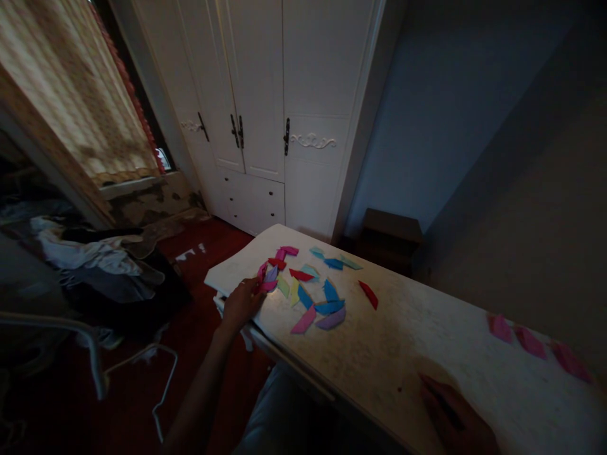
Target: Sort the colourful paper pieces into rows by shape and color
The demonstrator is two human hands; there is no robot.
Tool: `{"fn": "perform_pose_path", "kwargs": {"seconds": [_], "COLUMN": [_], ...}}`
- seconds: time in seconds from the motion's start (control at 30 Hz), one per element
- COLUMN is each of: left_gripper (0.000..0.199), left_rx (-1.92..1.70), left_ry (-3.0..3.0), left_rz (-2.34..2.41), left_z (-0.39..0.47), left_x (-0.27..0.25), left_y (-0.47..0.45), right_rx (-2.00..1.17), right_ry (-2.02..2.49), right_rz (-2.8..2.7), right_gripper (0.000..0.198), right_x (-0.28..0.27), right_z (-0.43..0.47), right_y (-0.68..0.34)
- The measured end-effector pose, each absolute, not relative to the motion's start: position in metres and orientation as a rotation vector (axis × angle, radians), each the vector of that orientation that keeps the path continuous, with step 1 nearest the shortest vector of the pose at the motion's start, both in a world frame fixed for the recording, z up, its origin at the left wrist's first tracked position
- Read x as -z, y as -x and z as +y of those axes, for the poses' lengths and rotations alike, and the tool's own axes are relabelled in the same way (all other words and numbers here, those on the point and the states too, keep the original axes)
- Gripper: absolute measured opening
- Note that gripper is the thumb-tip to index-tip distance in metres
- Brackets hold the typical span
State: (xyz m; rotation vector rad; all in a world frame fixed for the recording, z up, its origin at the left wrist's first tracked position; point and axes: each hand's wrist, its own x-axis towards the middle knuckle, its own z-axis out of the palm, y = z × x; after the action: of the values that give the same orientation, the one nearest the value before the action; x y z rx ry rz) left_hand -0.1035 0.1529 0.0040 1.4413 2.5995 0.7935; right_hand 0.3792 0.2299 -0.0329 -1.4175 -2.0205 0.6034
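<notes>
My left hand is at the near left edge of the table, its fingers closed on a pink folded paper piece. Close beside it lie a lavender folded piece and a red one. Over the tabletop's left half are spread several more slanted folded papers, among them a blue piece, a yellow piece, a purple piece and a separate red piece. My right hand rests low over the table at the right, thumb and forefinger slightly apart, with no paper visible between them.
The white table runs from centre to lower right. Several pink folded pieces line its far right edge. A white wardrobe and a brown cabinet stand behind. Clothes and a white metal frame are at left.
</notes>
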Motion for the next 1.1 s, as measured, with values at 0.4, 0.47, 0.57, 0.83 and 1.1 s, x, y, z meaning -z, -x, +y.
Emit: {"fn": "perform_pose_path", "kwargs": {"seconds": [0.4,0.47,0.57,0.83,1.1], "left_gripper": [0.051,0.050,0.045,0.036,0.039], "left_rx": [-1.046,-1.046,-1.010,-0.988,-0.938], "left_ry": [-1.377,-1.375,-1.448,-1.671,-1.659], "left_rz": [2.330,2.369,2.348,2.135,2.291], "left_z": [0.147,0.151,0.157,0.149,0.171], "left_x": [-0.015,-0.017,-0.015,-0.005,-0.026], "left_y": [0.115,0.114,0.109,0.105,0.119], "right_rx": [-0.556,-0.561,-0.573,-0.612,-0.602], "right_ry": [1.448,1.469,1.509,1.556,1.560], "right_rz": [-2.047,-2.048,-2.043,-2.006,-1.977], "right_gripper": [0.051,0.051,0.052,0.051,0.051], "right_x": [0.026,0.025,0.023,0.024,0.021], "right_z": [0.230,0.231,0.231,0.230,0.229], "right_y": [-0.376,-0.376,-0.376,-0.376,-0.373]}}
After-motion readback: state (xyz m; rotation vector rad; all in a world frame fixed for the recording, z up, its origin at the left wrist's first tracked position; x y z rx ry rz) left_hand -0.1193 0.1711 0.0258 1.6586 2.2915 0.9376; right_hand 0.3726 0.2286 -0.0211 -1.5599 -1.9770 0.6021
